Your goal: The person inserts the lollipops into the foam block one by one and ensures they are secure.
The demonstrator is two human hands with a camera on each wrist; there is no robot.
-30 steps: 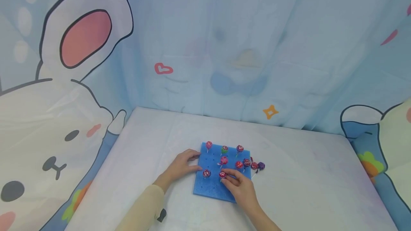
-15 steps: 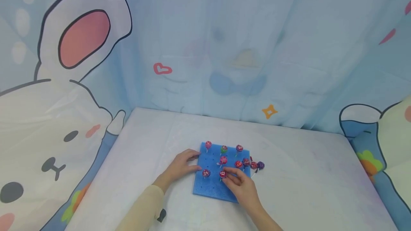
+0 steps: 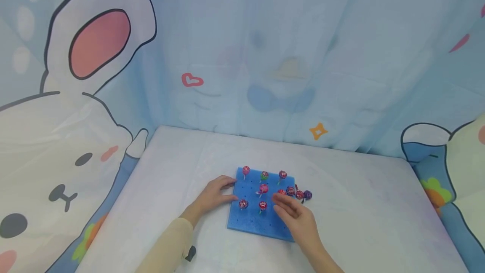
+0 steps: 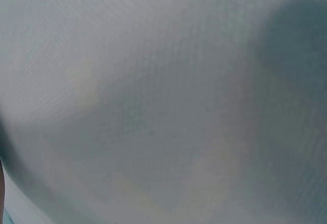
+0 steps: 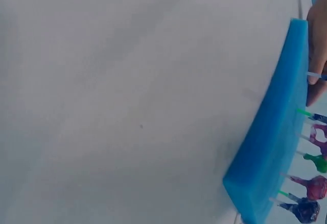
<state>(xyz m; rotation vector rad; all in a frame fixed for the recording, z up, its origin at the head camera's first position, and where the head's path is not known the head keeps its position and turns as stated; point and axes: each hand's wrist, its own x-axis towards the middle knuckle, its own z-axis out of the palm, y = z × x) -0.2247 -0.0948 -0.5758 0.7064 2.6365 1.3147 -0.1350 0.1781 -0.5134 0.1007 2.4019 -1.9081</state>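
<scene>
A blue foam board (image 3: 251,225) with small holes lies on the table, and several wrapped lollipops stand in it on their sticks. My left hand (image 3: 214,194) rests at the board's left edge, thumb and fingers spread apart. Over the board's right side is my right hand (image 3: 297,218), fingers loosely bent and holding nothing. Just left of its fingertips a red lollipop (image 3: 262,206) stands in the board. Those fingers partly hide another red lollipop (image 3: 281,192). The right wrist view shows the board's side (image 5: 268,127) and lollipops beyond it; the left wrist view shows mostly blurred white cloth.
Beside the board's right edge, a red lollipop (image 3: 299,195) and a purple lollipop (image 3: 307,195) lie on the white tabletop (image 3: 371,214). A small dark mark (image 3: 191,253) shows near the left sleeve. Behind the table hangs a printed blue curtain (image 3: 227,45).
My right hand has let go of the red lollipop, which stays upright in the board, and has moved to the right. The left hand has stayed at the board's edge.
</scene>
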